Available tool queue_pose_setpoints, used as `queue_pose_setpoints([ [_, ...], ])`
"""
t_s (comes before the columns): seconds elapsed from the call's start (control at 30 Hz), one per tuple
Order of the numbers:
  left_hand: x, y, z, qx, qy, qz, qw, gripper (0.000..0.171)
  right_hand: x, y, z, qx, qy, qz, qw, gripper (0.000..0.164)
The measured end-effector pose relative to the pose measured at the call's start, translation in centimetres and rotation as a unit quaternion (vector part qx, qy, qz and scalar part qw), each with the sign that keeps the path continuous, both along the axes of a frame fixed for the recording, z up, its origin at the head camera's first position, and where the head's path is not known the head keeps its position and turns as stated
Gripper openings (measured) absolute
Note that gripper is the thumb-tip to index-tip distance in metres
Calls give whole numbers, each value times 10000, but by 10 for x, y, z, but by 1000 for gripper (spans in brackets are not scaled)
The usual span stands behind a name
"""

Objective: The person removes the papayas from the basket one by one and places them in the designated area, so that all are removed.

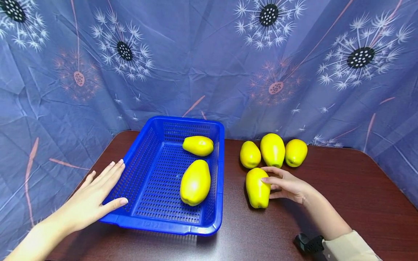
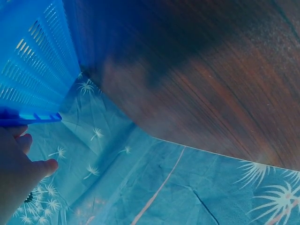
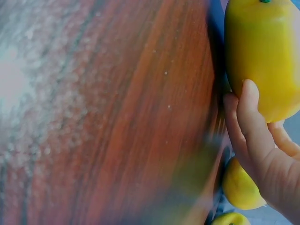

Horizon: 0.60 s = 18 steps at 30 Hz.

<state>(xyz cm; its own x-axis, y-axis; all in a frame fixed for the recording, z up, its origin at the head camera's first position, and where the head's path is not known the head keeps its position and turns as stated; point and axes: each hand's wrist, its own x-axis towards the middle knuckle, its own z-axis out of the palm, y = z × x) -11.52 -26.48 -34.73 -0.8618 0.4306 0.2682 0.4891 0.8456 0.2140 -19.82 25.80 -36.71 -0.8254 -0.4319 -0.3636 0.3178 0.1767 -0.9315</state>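
My right hand [image 1: 289,185] holds a yellow papaya [image 1: 256,192] by its right side, on the table just right of the basket. In the right wrist view, fingertips [image 3: 250,89] press against the lower part of this papaya [image 3: 267,51]. With fingers spread and straight, my left hand [image 1: 91,199] rests at the left rim of a blue plastic basket [image 1: 223,163]. Inside the basket lie two more papayas, a smaller one [image 1: 198,145] at the back and a larger one [image 1: 196,183] towards the front right.
Behind the held papaya, three others stand in a row: a left one [image 1: 250,155], a taller middle one [image 1: 272,150] and a right one [image 1: 295,153]. A dark brown table [image 1: 343,181] carries everything. Blue dandelion-print cloth [image 1: 209,65] hangs behind it.
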Motion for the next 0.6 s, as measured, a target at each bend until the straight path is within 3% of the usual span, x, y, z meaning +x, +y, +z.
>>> queue_pose_setpoints([
  [0.6,0,0,-1,9,64,-16,10000,82,2,0,1,-3,-45,-9,10000,70],
])
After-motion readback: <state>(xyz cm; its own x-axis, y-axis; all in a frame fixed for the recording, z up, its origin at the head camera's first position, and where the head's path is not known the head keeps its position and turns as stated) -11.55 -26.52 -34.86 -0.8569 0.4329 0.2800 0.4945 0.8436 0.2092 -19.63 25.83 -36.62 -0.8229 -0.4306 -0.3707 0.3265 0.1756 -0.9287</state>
